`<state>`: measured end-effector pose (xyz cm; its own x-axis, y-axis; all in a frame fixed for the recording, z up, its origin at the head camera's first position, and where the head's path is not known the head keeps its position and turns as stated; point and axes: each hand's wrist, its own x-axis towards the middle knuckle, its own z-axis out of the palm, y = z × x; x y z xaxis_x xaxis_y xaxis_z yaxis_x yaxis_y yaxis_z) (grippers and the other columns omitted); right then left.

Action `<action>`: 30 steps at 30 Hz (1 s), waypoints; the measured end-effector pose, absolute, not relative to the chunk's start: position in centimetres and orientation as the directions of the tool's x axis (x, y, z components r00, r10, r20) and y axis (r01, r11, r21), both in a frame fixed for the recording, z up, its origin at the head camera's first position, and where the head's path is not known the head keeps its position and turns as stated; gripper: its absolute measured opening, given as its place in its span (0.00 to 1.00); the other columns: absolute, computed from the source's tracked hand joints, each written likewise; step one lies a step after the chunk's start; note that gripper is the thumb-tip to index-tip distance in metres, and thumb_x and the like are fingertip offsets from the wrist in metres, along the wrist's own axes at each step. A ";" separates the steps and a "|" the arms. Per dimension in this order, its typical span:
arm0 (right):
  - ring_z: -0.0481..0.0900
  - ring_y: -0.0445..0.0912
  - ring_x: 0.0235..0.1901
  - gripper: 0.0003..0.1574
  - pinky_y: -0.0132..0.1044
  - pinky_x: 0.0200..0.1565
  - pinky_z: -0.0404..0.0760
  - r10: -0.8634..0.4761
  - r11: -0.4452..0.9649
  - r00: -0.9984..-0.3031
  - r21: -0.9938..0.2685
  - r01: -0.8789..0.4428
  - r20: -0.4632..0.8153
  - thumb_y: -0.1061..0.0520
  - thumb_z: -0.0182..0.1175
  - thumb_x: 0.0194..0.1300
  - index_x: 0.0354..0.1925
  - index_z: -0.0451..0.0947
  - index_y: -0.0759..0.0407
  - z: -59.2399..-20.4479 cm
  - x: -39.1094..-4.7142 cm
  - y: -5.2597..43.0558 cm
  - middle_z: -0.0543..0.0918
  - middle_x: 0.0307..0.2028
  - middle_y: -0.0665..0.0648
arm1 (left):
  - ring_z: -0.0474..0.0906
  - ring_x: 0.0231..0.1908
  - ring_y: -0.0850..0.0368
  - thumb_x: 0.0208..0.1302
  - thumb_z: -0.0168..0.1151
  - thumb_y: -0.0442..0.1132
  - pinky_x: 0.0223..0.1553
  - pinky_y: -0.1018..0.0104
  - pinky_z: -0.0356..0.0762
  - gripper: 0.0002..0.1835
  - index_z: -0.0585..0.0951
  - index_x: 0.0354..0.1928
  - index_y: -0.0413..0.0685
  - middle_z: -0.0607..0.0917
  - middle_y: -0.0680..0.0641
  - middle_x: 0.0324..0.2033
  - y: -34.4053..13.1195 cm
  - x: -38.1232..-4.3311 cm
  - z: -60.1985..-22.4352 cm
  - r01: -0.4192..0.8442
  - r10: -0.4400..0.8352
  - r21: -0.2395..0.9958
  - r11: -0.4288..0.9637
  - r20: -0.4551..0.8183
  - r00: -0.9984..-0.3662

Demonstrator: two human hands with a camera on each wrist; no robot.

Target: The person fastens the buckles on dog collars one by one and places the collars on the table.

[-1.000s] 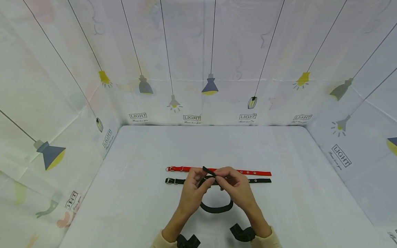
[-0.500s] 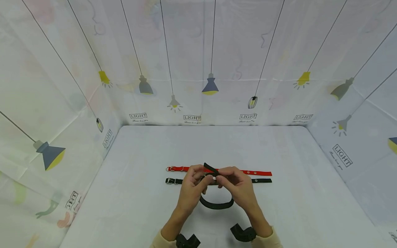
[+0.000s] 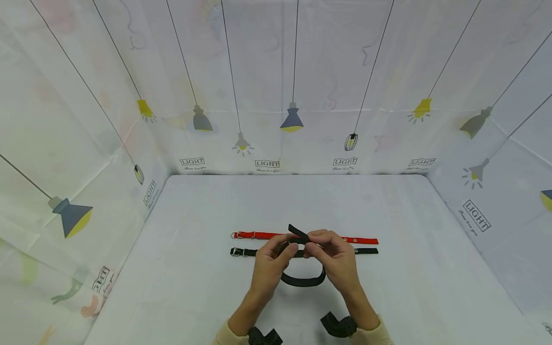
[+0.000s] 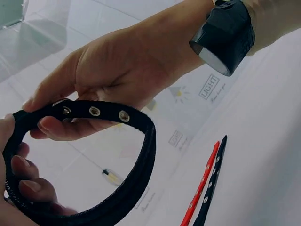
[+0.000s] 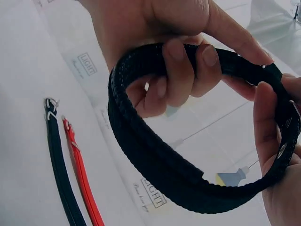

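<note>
Both hands hold a black collar [image 3: 303, 281] bent into a loop above the table. My left hand [image 3: 266, 273] pinches it at the far left of the loop, fingers curled round the strap. Thumb and fingers of my right hand [image 3: 340, 263] pinch it close by on the right. A free strap end [image 3: 296, 231] sticks up between the two hands. Metal-rimmed holes show along the looped collar [image 4: 141, 174] in the left wrist view. Its thick padded band [image 5: 157, 160] hangs below the hands in the right wrist view. Fingers hide the buckle area.
Behind the hands, a red collar [image 3: 265, 235] and a second black collar [image 3: 366, 251] lie straight and parallel on the white table [image 3: 194, 292]. Their buckles are at the left, their holed ends at the right. Lamp-printed sheets [image 3: 258, 72] surround the table.
Both hands have shifted slightly right, and the loop has risen a little. The strap end now stands farther out above the fingers. The two lying collars have not moved.
</note>
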<state>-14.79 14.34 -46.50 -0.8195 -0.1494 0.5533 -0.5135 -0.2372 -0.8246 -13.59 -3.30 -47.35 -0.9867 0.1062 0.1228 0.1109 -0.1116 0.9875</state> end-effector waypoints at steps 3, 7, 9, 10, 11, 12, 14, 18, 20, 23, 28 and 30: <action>0.86 0.42 0.35 0.12 0.34 0.40 0.86 -0.147 -0.303 -0.799 -0.795 -0.526 0.584 0.78 0.59 0.63 0.45 0.77 0.74 -46.5 -14.8 14.3 0.85 0.45 0.54 | 0.72 0.31 0.62 0.69 0.65 0.43 0.34 0.72 0.71 0.15 0.84 0.55 0.53 0.80 0.54 0.32 -3.1 -13.5 -47.3 0.133 0.078 0.983 -0.126 0.144 -0.986; 0.85 0.44 0.36 0.13 0.35 0.41 0.86 -0.158 -0.346 -0.778 -0.772 -0.534 0.608 0.79 0.57 0.63 0.45 0.77 0.72 -46.6 -14.9 14.1 0.85 0.44 0.55 | 0.73 0.31 0.63 0.68 0.65 0.42 0.33 0.72 0.72 0.14 0.84 0.54 0.51 0.83 0.55 0.35 -3.1 -13.4 -47.3 0.152 0.059 0.976 -0.155 0.163 -0.985; 0.84 0.45 0.36 0.12 0.35 0.39 0.85 -0.169 -0.336 -0.786 -0.784 -0.521 0.595 0.79 0.57 0.63 0.44 0.76 0.71 -46.7 -14.9 14.1 0.84 0.44 0.55 | 0.71 0.29 0.62 0.68 0.66 0.41 0.29 0.73 0.70 0.14 0.83 0.53 0.50 0.84 0.55 0.34 -3.1 -13.5 -47.4 0.158 0.054 0.974 -0.164 0.169 -0.984; 0.83 0.45 0.35 0.11 0.34 0.38 0.85 -0.173 -0.326 -0.792 -0.793 -0.515 0.585 0.79 0.57 0.63 0.44 0.75 0.72 -46.7 -14.9 14.1 0.84 0.44 0.55 | 0.71 0.28 0.63 0.67 0.66 0.40 0.28 0.73 0.69 0.13 0.83 0.53 0.49 0.85 0.55 0.35 -3.1 -13.5 -47.4 0.159 0.053 0.973 -0.166 0.170 -0.984; 0.82 0.46 0.34 0.10 0.34 0.36 0.85 -0.175 -0.309 -0.801 -0.804 -0.508 0.573 0.78 0.57 0.64 0.43 0.75 0.71 -46.8 -14.9 14.1 0.84 0.44 0.54 | 0.71 0.27 0.63 0.67 0.66 0.40 0.27 0.74 0.69 0.13 0.83 0.52 0.49 0.85 0.54 0.35 -3.1 -13.5 -47.4 0.160 0.053 0.973 -0.164 0.171 -0.984; 0.82 0.46 0.33 0.09 0.34 0.34 0.84 -0.175 -0.290 -0.811 -0.816 -0.499 0.558 0.78 0.57 0.64 0.42 0.74 0.71 -46.8 -14.8 14.1 0.84 0.44 0.54 | 0.71 0.28 0.63 0.67 0.67 0.40 0.27 0.74 0.69 0.13 0.84 0.52 0.49 0.86 0.54 0.36 -3.2 -13.5 -47.4 0.162 0.056 0.974 -0.158 0.172 -0.983; 0.81 0.46 0.31 0.06 0.34 0.29 0.82 -0.166 -0.237 -0.835 -0.844 -0.482 0.524 0.76 0.56 0.65 0.40 0.74 0.71 -46.8 -14.8 14.1 0.84 0.44 0.53 | 0.76 0.30 0.63 0.66 0.67 0.40 0.30 0.74 0.72 0.13 0.84 0.52 0.49 0.88 0.52 0.38 -3.3 -13.6 -47.3 0.167 0.070 0.975 -0.149 0.179 -0.981; 0.81 0.44 0.29 0.05 0.34 0.25 0.81 -0.130 -0.106 -0.872 -0.881 -0.461 0.472 0.73 0.58 0.67 0.41 0.75 0.70 -46.6 -14.6 14.0 0.84 0.42 0.49 | 0.86 0.43 0.60 0.66 0.67 0.39 0.45 0.69 0.82 0.14 0.83 0.52 0.48 0.88 0.45 0.46 -3.5 -13.7 -47.2 0.179 0.114 0.973 -0.144 0.196 -0.974; 0.82 0.42 0.29 0.08 0.34 0.26 0.81 -0.121 -0.051 -0.879 -0.887 -0.458 0.461 0.71 0.60 0.67 0.45 0.77 0.69 -46.5 -14.6 14.0 0.84 0.41 0.48 | 0.87 0.48 0.56 0.66 0.68 0.40 0.51 0.65 0.83 0.14 0.83 0.52 0.48 0.88 0.44 0.48 -3.6 -13.8 -47.1 0.181 0.126 0.974 -0.137 0.198 -0.972; 0.82 0.43 0.29 0.14 0.34 0.28 0.81 -0.139 -0.003 -0.868 -0.877 -0.481 0.477 0.71 0.60 0.67 0.51 0.79 0.69 -46.5 -14.6 14.0 0.82 0.40 0.49 | 0.86 0.49 0.55 0.66 0.68 0.40 0.51 0.64 0.83 0.14 0.84 0.52 0.49 0.88 0.44 0.49 -3.7 -13.8 -47.0 0.181 0.128 0.977 -0.115 0.196 -0.972; 0.78 0.47 0.29 0.16 0.34 0.29 0.81 -0.171 0.000 -0.840 -0.853 -0.522 0.514 0.73 0.58 0.67 0.52 0.80 0.69 -46.5 -14.7 14.0 0.79 0.39 0.54 | 0.86 0.49 0.55 0.66 0.68 0.41 0.50 0.64 0.83 0.13 0.84 0.51 0.49 0.88 0.44 0.48 -3.7 -13.8 -47.0 0.155 0.138 0.980 -0.124 0.171 -0.975; 0.78 0.46 0.29 0.16 0.34 0.29 0.81 -0.168 0.002 -0.840 -0.851 -0.524 0.517 0.73 0.58 0.68 0.53 0.80 0.68 -46.5 -14.7 14.1 0.80 0.39 0.53 | 0.86 0.48 0.55 0.66 0.68 0.41 0.51 0.64 0.83 0.13 0.84 0.50 0.48 0.88 0.43 0.47 -3.7 -13.8 -47.0 0.147 0.142 0.981 -0.126 0.165 -0.976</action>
